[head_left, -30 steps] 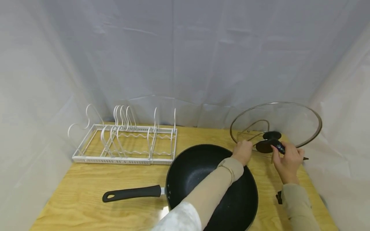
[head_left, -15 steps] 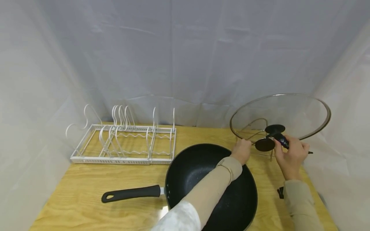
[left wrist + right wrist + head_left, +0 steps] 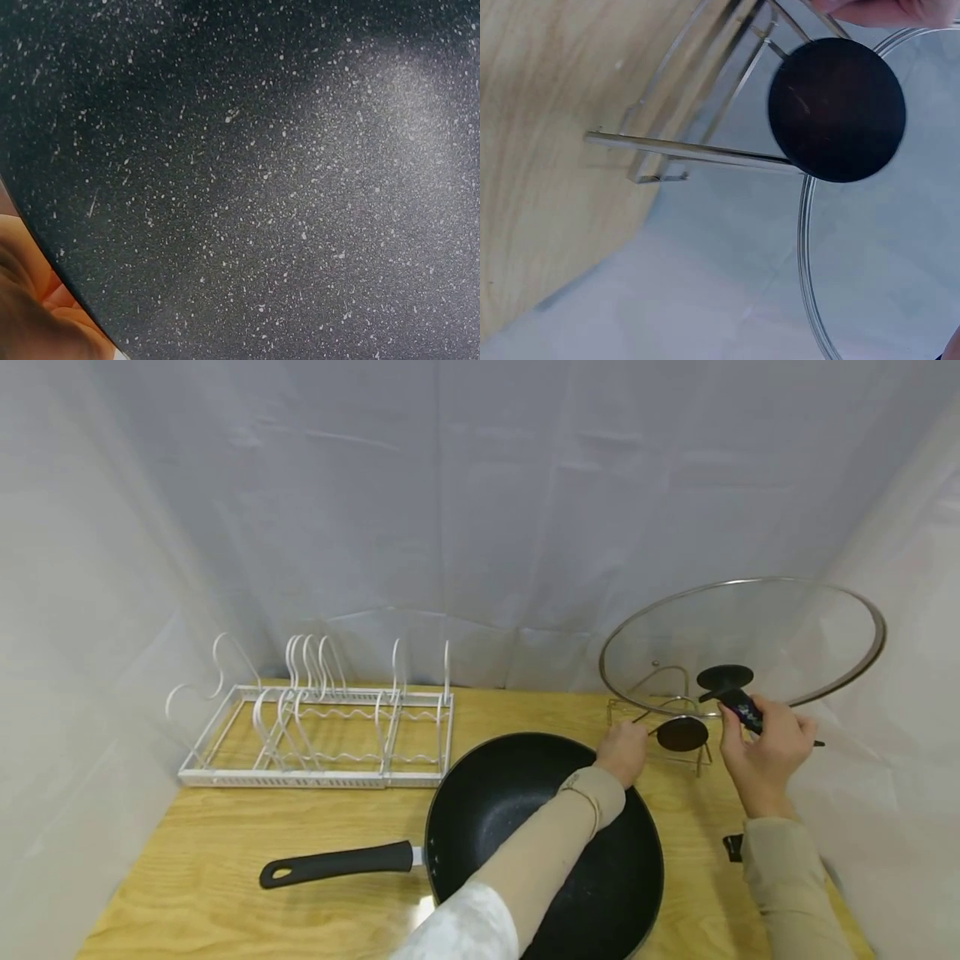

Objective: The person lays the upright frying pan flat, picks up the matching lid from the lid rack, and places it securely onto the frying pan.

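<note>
My right hand (image 3: 768, 752) pinches the dark, patterned handle (image 3: 742, 712) of a large glass lid (image 3: 810, 627) with a metal rim, held tilted at the right. The lid's round black base disc (image 3: 725, 677) shows against the glass. Below the lid stands a wire lid stand (image 3: 697, 764), with a black round disc (image 3: 837, 110) at its front. My left hand (image 3: 624, 753) grips a wire at the stand's left side, its fingers (image 3: 30, 292) curled beyond the wok's rim in the left wrist view. The left forearm reaches across a black wok (image 3: 487, 793).
The wok's long black handle (image 3: 337, 864) points left over the wooden table (image 3: 202, 868). A white wire rack (image 3: 285, 779) with upright loops sits at the back left. A small black item (image 3: 732, 847) lies by the right sleeve. Pale sheeting (image 3: 375, 510) hangs behind and at both sides.
My right hand has raised the glass lid up and to the right, away from the wire stand. The left hand has kept its place at the stand.
</note>
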The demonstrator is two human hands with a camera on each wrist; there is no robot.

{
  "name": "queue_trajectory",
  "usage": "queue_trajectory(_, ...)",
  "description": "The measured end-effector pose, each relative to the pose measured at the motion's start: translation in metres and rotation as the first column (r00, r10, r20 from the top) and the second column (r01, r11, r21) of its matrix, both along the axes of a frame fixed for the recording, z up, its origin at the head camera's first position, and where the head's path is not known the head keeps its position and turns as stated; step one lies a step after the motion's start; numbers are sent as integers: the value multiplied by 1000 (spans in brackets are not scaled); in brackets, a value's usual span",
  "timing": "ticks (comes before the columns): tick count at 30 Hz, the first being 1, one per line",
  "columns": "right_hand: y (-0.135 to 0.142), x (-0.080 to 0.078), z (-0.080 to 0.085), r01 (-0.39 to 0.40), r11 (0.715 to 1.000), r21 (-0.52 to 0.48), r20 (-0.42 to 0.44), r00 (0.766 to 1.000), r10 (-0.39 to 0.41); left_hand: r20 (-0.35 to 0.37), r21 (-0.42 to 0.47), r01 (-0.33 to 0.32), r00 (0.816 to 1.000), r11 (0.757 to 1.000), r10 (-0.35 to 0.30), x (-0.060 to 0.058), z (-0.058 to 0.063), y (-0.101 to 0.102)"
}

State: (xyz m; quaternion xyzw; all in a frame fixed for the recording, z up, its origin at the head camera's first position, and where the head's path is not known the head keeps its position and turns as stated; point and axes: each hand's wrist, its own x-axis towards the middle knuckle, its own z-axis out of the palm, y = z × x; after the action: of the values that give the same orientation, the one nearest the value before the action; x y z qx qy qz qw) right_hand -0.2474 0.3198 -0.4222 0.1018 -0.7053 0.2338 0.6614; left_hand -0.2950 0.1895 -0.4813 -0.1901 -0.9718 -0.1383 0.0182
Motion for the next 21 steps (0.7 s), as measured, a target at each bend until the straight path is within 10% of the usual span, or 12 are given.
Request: queue_trajectory(21, -11, 23, 51, 59, 993, -103, -39, 997, -63, -36, -74, 71, 997, 995, -74, 8, 24, -3)
